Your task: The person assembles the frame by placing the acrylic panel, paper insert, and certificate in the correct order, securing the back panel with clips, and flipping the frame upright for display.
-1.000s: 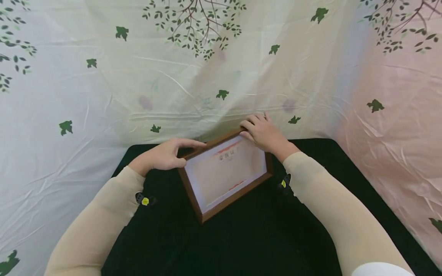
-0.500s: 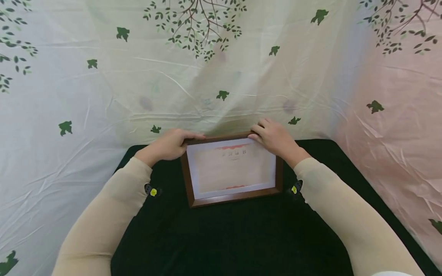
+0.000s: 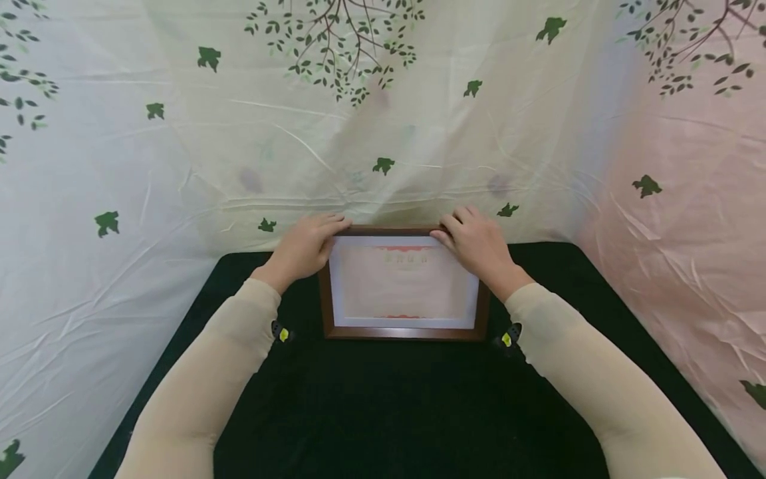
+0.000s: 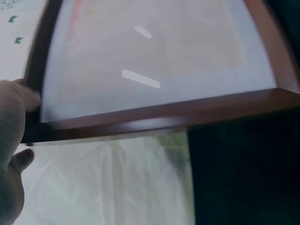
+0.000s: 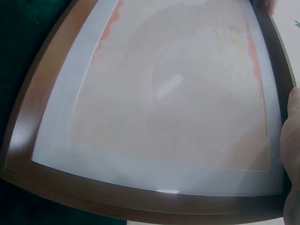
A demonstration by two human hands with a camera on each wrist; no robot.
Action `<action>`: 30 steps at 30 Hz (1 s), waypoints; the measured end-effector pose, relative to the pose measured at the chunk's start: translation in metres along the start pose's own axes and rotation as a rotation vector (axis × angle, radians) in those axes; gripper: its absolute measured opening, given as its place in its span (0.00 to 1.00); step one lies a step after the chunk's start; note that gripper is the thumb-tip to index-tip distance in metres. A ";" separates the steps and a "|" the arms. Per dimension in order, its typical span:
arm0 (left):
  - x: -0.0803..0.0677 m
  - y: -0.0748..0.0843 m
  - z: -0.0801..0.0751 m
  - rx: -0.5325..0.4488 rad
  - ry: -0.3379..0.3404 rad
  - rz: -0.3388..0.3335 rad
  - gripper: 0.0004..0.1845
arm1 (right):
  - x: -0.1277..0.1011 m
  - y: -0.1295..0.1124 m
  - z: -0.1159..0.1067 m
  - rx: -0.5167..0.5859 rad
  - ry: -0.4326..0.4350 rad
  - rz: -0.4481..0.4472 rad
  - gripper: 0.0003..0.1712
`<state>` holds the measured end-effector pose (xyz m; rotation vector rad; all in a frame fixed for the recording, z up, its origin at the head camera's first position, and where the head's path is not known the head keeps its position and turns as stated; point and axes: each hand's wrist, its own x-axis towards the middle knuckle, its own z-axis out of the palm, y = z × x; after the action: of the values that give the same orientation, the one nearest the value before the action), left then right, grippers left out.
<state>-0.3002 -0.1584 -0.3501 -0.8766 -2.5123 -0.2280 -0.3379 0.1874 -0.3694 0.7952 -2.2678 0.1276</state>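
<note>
A brown wooden picture frame (image 3: 407,333) leans back by the far edge of the dark cloth, its lower rail level. Behind its glazing sits a pale certificate (image 3: 402,286) with red trim at top and bottom. My left hand (image 3: 304,247) grips the upper left corner, with fingers over the top rail. At the upper right corner my right hand (image 3: 481,249) pinches the top rail, thumb in front and other fingers over it. Close up, the left wrist view shows the left hand (image 4: 14,126) around that corner. Only part of the right hand (image 5: 291,150) shows in the right wrist view.
A dark green cloth (image 3: 407,406) covers the table. Pale fabric (image 3: 383,120) printed with branches and leaves hangs right behind the picture frame. More fabric hangs at the left, and pink fabric (image 3: 688,266) at the right. Light reflects off the glazing.
The picture frame has turned from a slant to square with the far edge, its lower rail moving back. My left hand has shifted up and right along with it; the right hand has moved slightly right.
</note>
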 end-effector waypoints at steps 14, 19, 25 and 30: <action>-0.044 0.000 0.037 0.215 0.103 -0.015 0.49 | -0.060 0.011 0.006 -0.007 0.057 0.112 0.42; -0.053 -0.001 0.049 0.224 0.144 -0.037 0.50 | -0.083 0.015 0.015 -0.017 0.024 0.172 0.50; -0.054 0.002 0.055 0.198 0.176 -0.057 0.49 | -0.086 0.016 0.021 0.015 -0.005 0.182 0.54; -0.053 0.006 0.057 0.168 0.201 -0.060 0.48 | -0.084 0.016 0.022 0.046 -0.011 0.174 0.56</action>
<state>-0.2813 -0.1652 -0.4254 -0.6773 -2.3334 -0.1151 -0.3137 0.2361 -0.4391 0.6220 -2.3494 0.2582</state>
